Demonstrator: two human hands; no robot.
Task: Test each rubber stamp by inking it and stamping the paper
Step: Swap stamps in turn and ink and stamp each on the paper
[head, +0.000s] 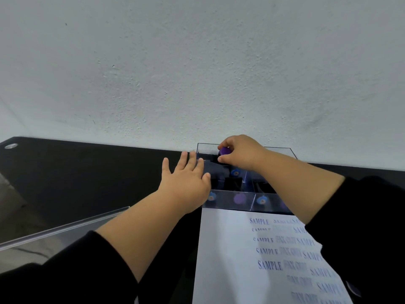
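Observation:
A clear acrylic organiser (247, 200) stands at the back of the black table (87, 172), against the wall. My right hand (241, 153) pinches the purple knob of a rubber stamp (224, 151) over the organiser's rear left compartment. My left hand (186, 174) lies flat with straight fingers against the organiser's left side. Other stamps sit in it: a blue-topped stamp (235, 172) in the middle and several blue and purple ones along the front row (238, 199). In front lies white paper (252, 260) covered with blue "SAMPLE" prints. No ink pad is visible.
A clear acrylic box (65, 227) stands at the near left of the table. A small round silver fitting (11, 146) sits in the table's far left corner. A rough white wall (197, 62) rises directly behind the organiser.

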